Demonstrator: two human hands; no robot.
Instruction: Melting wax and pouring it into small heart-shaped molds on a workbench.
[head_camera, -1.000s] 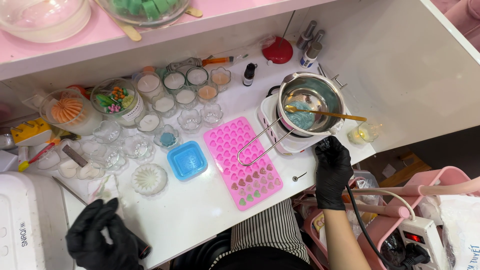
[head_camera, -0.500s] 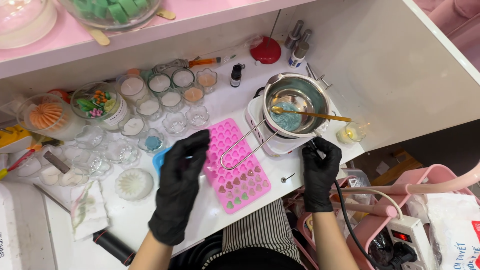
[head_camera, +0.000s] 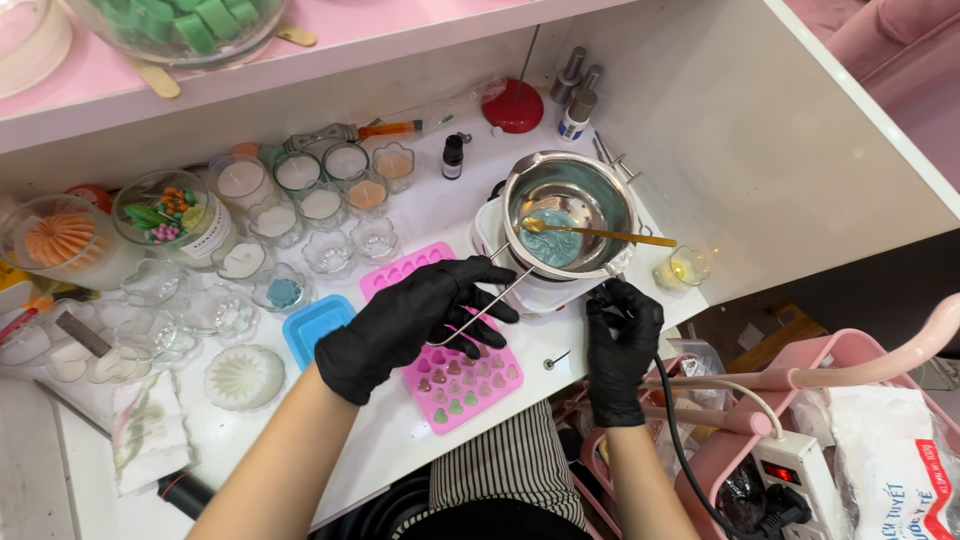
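Note:
My left hand (head_camera: 415, 315), in a black glove, lies over the pink heart-shaped silicone mould (head_camera: 465, 385), its fingers closed around the looped wire handle (head_camera: 506, 289) of a steel melting pot (head_camera: 572, 190). The pot sits on a white hot plate (head_camera: 490, 232) and holds teal wax (head_camera: 553, 243) with a gold spoon (head_camera: 605, 235) resting in it. My gloved right hand (head_camera: 620, 345) pinches the dial at the hot plate's front right corner. That dial is hidden by the fingers.
A blue square mould (head_camera: 308, 328), a white flower mould (head_camera: 243, 376) and several small glass candle cups (head_camera: 328, 252) fill the left of the white counter. A lit glass candle (head_camera: 682, 268) stands right of the pot. A black cord runs to a power strip (head_camera: 800, 462).
My left hand has moved right across the pink mould and taken hold of the pot's wire handle. My right hand has stayed at the hot plate's corner. The view has shifted right.

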